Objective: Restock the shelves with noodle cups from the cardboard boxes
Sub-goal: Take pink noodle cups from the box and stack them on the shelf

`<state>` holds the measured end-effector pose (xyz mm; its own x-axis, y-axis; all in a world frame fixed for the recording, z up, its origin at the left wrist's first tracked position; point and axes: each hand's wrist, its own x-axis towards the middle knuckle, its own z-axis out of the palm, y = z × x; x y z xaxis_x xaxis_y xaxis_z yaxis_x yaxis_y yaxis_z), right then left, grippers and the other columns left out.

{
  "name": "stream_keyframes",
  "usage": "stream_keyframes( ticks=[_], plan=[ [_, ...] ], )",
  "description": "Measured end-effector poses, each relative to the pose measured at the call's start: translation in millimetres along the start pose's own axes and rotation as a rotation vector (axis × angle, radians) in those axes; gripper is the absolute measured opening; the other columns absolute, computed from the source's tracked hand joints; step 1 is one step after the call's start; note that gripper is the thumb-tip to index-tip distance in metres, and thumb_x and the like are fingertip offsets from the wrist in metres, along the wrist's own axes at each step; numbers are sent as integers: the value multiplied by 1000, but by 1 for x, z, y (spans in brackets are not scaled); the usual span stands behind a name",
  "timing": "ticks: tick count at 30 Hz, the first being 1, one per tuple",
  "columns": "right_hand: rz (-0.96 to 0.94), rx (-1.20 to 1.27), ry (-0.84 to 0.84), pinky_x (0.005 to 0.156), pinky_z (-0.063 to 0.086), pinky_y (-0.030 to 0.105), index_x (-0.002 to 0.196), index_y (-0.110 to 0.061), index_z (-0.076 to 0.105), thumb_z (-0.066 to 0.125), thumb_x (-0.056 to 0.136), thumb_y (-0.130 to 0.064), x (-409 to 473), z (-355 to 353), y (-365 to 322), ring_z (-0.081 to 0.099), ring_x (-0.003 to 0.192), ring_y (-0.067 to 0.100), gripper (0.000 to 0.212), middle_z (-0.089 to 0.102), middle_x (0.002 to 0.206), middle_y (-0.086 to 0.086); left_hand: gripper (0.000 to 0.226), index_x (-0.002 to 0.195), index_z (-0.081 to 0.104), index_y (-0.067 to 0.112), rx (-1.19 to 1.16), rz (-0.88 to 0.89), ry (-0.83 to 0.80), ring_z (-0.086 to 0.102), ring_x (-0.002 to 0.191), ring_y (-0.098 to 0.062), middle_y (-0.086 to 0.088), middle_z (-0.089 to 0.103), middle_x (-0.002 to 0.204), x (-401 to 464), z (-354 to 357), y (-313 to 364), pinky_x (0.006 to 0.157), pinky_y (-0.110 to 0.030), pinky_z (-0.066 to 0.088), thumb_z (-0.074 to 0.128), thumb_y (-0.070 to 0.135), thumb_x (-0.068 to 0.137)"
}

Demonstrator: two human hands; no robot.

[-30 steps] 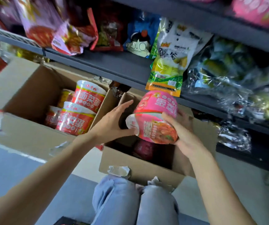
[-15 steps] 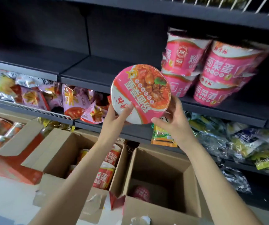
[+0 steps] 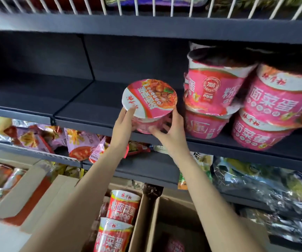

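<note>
Cup [image 3: 149, 99], pink, upright with its printed lid toward the camera, held at the front edge of the dark shelf [image 3: 92, 113], base at or just above the lip; cannot tell whether touching. Left hand [image 3: 123, 128] on the cup's left side, thumb over the lid rim, fingers curled round the wall. Right hand [image 3: 172, 132] on the right side, thumb beneath the base edge, fingers wrapped behind, gripping the same cup. Just right of it, stacked pink cups [image 3: 214, 91] two high, tilted, and further right more pink cups [image 3: 277, 106], also two high, top ones leaning; close beside the held cup, narrowing the free spot on that side. Left of it, bare shelf running back to a dark rear panel. Above, another shelf edge with a white wire rail [image 3: 146, 6]. Below, snack bags [image 3: 79, 142] in pink and orange at left, green and clear bags [image 3: 274, 180] at right. Lower still, open box [image 3: 59, 193] with red cups [image 3: 122, 206] upright inside, and a second box [image 3: 173, 211] just right, something pink blurred deep inside.
</note>
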<state>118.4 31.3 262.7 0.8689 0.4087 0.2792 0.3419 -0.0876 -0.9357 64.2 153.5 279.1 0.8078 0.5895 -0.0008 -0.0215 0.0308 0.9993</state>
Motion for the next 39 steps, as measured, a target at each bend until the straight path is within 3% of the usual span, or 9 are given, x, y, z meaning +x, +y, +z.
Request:
stream_keyframes(
  ticks=[3, 7, 11, 15, 19, 23, 29, 36, 39],
  plan=[
    [-39, -29, -37, 111, 36, 39, 145, -23, 27, 70, 77, -24, 11, 8, 2, 29, 138, 14, 81, 31, 144, -3, 43, 132, 52, 34, 50, 7, -44, 61, 108, -6, 11, 64, 122, 20, 4, -3, 101, -28, 45, 44, 52, 94],
    [-1, -220, -135, 117, 15, 25, 149, -11, 25, 57, 92, -7, 10, 7, 17, 14, 145, 12, 66, 16, 157, 3, 24, 113, 60, 46, 70, 49, -172, 51, 118, 6, 32, 61, 114, 26, 12, -12, 107, -24, 34, 42, 38, 100],
    [-146, -267, -54, 110, 32, 27, 133, -13, 51, 54, 91, -3, -22, -6, 39, 41, 130, 11, 43, 50, 137, -1, 33, 132, 53, 26, 207, 257, -109, 42, 128, 5, 14, 50, 138, 2, 8, -35, 103, -12, 34, 46, 24, 100],
    [-200, -363, -61, 90, 43, 20, 121, -18, 61, 53, 93, -9, -78, -27, 66, 59, 102, 5, 30, 67, 109, -9, 27, 122, 59, 19, 431, 472, -48, 60, 101, 3, 9, 67, 110, -53, -7, -75, 81, -8, 42, 51, 12, 97],
    [-97, -512, -202, 71, 54, 32, 113, -21, 65, 54, 93, -17, -138, -50, 121, 67, 75, 8, 23, 71, 91, -13, 28, 120, 59, 26, 673, 374, -99, 65, 83, -5, 13, 70, 92, -103, -19, -141, 78, -27, 51, 54, 27, 92],
    [65, -684, -355, 69, 46, 13, 106, -23, 68, 59, 91, -18, -181, -66, 196, 64, 82, 5, 18, 72, 92, -10, 37, 124, 57, 16, 961, 236, -208, 64, 91, -30, -3, 69, 104, -130, -16, -216, 79, -39, 51, 56, 25, 87],
    [243, -1001, -809, 93, 44, 37, 134, -19, 48, 59, 89, -27, -203, -55, 320, 48, 123, 25, 47, 53, 131, 3, 69, 151, 16, 15, 1185, 19, -334, 46, 124, -35, -12, 35, 147, -140, -5, -305, 94, -42, 42, 49, 36, 95],
    [371, -1147, -1310, 113, 28, 44, 150, -26, 24, 33, 88, -56, -255, -21, 453, 14, 144, 34, 69, 13, 158, 13, 54, 148, 30, 17, 1162, 94, -243, 58, 103, -29, -7, 52, 123, -147, 5, -356, 78, -37, 46, 43, 34, 98],
    [421, -1218, -1399, 112, 17, 58, 153, -28, 5, 42, 92, -58, -272, -10, 488, 6, 145, 38, 78, -3, 160, 11, 48, 143, 39, 11, 1140, 193, -221, 62, 86, -32, -10, 57, 113, -150, 1, -366, 63, -34, 47, 45, 27, 98]
  ],
)
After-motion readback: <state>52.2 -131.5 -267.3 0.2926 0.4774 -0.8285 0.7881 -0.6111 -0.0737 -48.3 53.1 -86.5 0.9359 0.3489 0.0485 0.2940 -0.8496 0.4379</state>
